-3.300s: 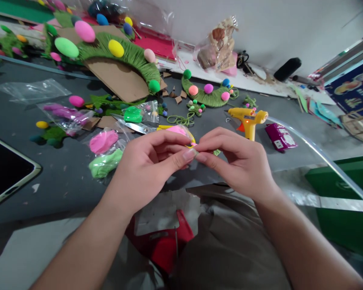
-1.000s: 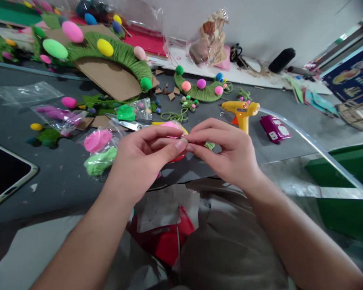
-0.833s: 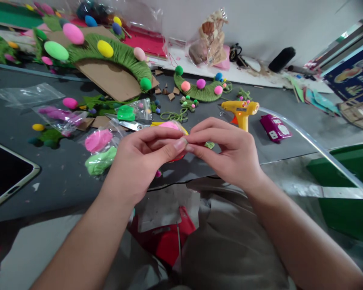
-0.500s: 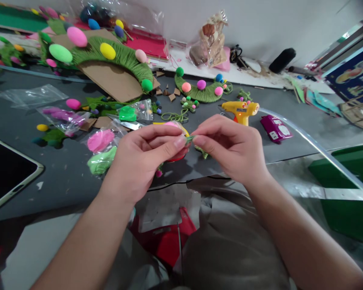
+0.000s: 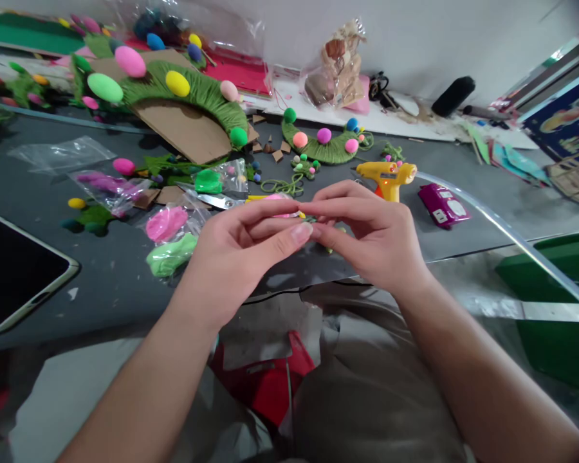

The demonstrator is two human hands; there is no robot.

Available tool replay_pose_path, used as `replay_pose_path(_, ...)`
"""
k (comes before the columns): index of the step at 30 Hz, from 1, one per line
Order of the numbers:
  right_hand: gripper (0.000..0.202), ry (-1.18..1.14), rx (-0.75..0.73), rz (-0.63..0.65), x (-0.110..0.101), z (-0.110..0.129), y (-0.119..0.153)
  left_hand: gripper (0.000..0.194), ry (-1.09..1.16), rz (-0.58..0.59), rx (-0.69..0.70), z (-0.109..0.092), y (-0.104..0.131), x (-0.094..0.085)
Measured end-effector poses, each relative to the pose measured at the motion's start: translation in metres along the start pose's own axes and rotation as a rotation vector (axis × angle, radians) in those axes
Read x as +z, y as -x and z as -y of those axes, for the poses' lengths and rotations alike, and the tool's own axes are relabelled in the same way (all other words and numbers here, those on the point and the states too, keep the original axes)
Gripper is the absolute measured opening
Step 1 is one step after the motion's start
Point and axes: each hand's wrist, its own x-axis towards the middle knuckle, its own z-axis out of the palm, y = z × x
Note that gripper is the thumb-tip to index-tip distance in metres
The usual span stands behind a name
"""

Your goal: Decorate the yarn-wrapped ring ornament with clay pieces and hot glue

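Note:
My left hand and my right hand meet over the table's front edge, index fingertips touching and thumbs side by side. Between them a small green piece shows a little; the fingers hide most of it, and its kind cannot be made out. Just behind my left hand lie scissors and a bag of pink clay. The yellow hot glue gun, its orange light on, lies beyond my right hand. A loose green yarn strand lies behind both hands.
A green yarn-wrapped cardboard ring with coloured balls leans at the back left. A smaller green crescent lies to its right. A phone lies at the left edge, a purple packet at the right. Clear tubing crosses the right side.
My fingertips have closed in over the small green piece, which showed plainly between them before. Both index fingers now lie straighter, tip to tip. The view has shifted slightly.

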Motion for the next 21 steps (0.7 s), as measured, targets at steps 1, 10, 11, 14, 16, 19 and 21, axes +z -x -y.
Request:
replay_pose_path(1,0.021,0.004,-0.002,0.004,0.001,0.001,0.0,0.033,-0.017,-0.014,0.018,0.001,-0.001,0.0)
replay_pose_path(10,0.009,0.097,-0.078,0.019,0.001,0.008,0.0,0.018,0.017,-0.048,0.01,0.001,-0.006,-0.009)
replay_pose_path(11,0.009,0.093,-0.07,0.005,0.0,0.007,-0.001,0.019,0.011,-0.064,0.021,0.001,-0.006,-0.01)
replay_pose_path(14,0.013,0.076,-0.034,-0.051,-0.004,0.004,-0.001,0.023,-0.047,-0.107,0.038,0.001,-0.005,-0.009)
replay_pose_path(16,0.017,0.074,-0.026,-0.078,-0.004,0.001,-0.002,0.022,-0.07,-0.103,0.028,0.001,-0.003,-0.005)
replay_pose_path(19,0.015,0.086,-0.03,-0.047,0.0,0.0,-0.002,0.022,-0.045,-0.034,0.013,0.001,-0.001,0.001)
replay_pose_path(21,0.012,0.101,-0.031,-0.009,0.003,0.0,-0.001,0.026,-0.042,-0.01,0.023,0.001,0.0,0.002)
